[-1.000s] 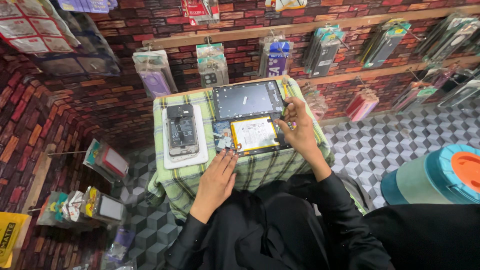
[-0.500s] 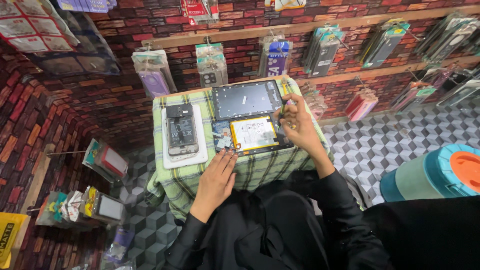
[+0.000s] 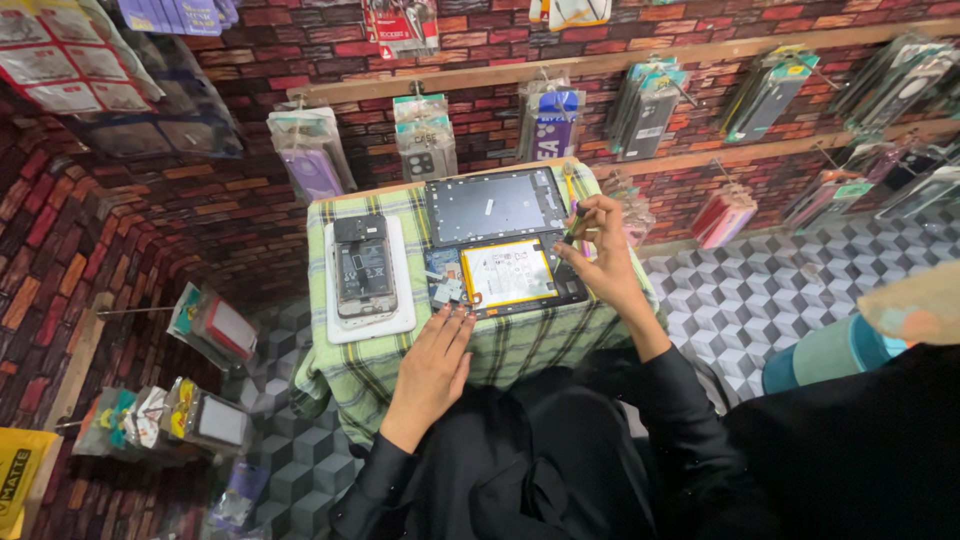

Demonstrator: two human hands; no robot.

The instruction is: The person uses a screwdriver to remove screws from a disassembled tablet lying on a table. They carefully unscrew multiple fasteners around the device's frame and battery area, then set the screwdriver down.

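Observation:
An opened tablet body with a pale yellow battery lies on a small table covered by a green checked cloth. Behind it rests the tablet's dark back panel. My left hand lies flat at the table's front edge, fingertips touching the tablet's near left corner. My right hand is at the tablet's right end, its fingers pinched on a thin green and purple tool that points down toward the tablet's right edge.
An opened phone lies on a white board at the table's left. Packaged phone accessories hang on the brick-patterned wall behind. More packets hang at the left. The floor has a grey cube pattern.
My right hand has lifted slightly at the tablet's right end, with the thin tool now showing between its fingers. My left hand has stayed at the front edge.

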